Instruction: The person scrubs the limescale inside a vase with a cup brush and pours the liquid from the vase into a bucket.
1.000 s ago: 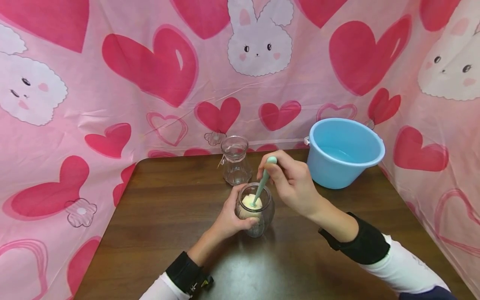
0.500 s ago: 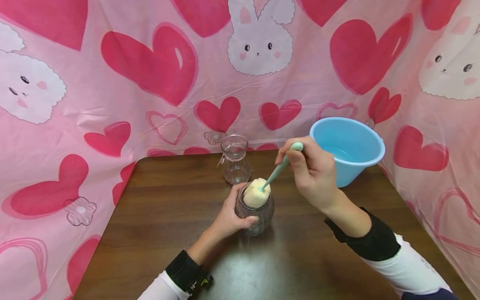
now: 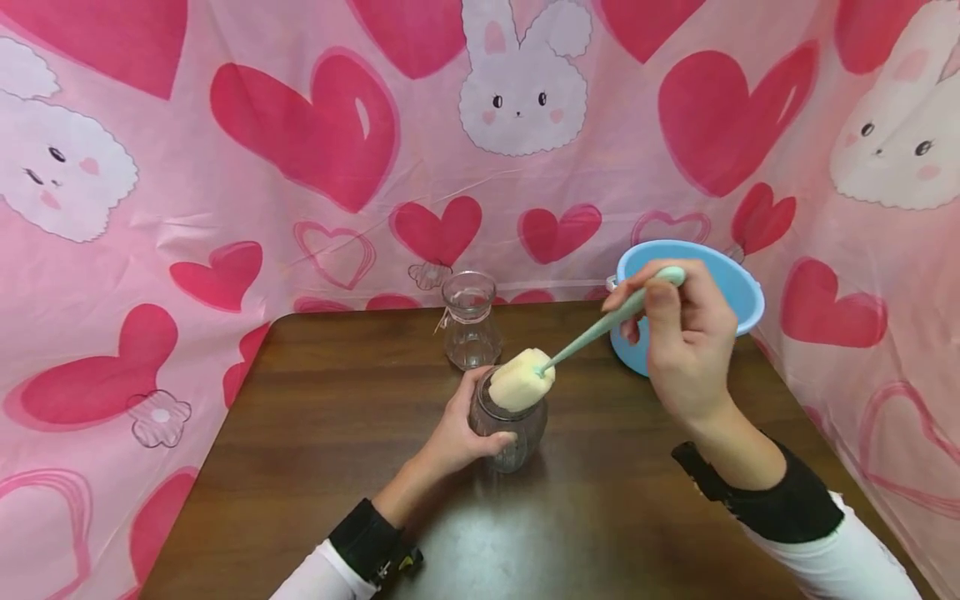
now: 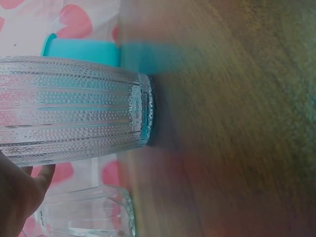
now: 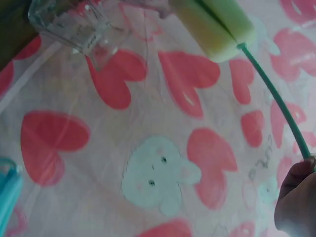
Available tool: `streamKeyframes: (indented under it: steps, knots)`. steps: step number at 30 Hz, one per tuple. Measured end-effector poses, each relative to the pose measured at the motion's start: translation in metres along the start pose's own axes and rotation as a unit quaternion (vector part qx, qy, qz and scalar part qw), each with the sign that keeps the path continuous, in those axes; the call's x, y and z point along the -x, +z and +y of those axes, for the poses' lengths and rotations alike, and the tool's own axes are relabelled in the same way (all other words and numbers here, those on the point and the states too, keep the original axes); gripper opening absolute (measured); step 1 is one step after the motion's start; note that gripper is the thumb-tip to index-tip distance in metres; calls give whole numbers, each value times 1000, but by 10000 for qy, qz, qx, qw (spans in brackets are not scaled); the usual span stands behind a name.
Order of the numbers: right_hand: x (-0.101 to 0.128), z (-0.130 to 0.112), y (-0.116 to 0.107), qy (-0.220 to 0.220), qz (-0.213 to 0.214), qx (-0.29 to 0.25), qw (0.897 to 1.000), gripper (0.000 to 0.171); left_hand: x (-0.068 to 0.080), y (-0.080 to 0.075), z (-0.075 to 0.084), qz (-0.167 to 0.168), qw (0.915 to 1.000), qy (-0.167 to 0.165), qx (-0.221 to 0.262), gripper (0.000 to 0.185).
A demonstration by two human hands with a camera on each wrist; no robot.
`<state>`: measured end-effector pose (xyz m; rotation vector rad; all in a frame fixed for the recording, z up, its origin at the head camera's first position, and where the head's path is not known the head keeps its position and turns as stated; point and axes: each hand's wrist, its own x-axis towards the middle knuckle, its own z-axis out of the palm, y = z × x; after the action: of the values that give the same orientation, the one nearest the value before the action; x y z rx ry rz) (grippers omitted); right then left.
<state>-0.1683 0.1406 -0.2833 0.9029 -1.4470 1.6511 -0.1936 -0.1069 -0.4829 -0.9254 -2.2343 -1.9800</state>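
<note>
My left hand (image 3: 457, 433) grips the side of a ribbed, greyish glass jar (image 3: 517, 446) standing on the table, thumb across its front. In the left wrist view the same jar (image 4: 74, 106) shows a dotted, ridged wall. My right hand (image 3: 686, 342) pinches the pale green handle (image 3: 603, 325) of a sponge bottle brush near its knobbed end. The brush's cream sponge head (image 3: 521, 379) pokes out of the jar mouth, leaning right, its lower end hidden inside the jar. In the right wrist view the sponge (image 5: 215, 29) sits at the end of the thin green stem.
A clear glass vase (image 3: 471, 325) with a string round its neck stands just behind the jar. At the back right is a light blue bucket (image 3: 633, 350), partly covered by my right hand. Pink heart-printed cloth (image 3: 337, 183) hangs behind the brown wooden table (image 3: 330, 392).
My right hand has moved up and to the right, drawing the sponge from inside the jar to partly above its rim, with the handle tilting further right. My left hand keeps its grip.
</note>
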Motion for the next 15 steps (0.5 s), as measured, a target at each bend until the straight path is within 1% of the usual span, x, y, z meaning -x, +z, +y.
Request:
streamKeyframes:
  steps: [3, 5, 7, 9, 10, 11, 13, 15]
  knots:
    - [-6, -12, -11, 83, 452, -379, 9982, 39, 1, 0, -2, 18, 10000, 3, 60, 89]
    - [-9, -18, -21, 146, 678, -413, 9967, 34, 1, 1, -2, 39, 10000, -4, 57, 88]
    - [-11, -22, -35, 300, 739, -316, 9963, 26, 1, 2, -2, 58, 10000, -11, 4, 88]
    - [-9, -25, -51, 642, 593, 58, 9962, 15, 1, 2, -2, 56, 10000, -3, -22, 87]
    - [-6, -25, -59, 884, 431, 235, 9949, 14, 1, 2, -2, 49, 10000, 1, -3, 87]
    - [-2, -24, -67, 1093, 203, 490, 9926, 19, 1, 2, -2, 43, 10000, 10, 19, 86]
    - [8, -21, -79, 1504, -273, 1090, 9822, 33, 1, 2, -1, 34, 10000, 47, 57, 86]
    - [19, -16, -88, 1806, -645, 1785, 9651, 41, 1, 0, -1, 42, 9999, 104, 101, 85]
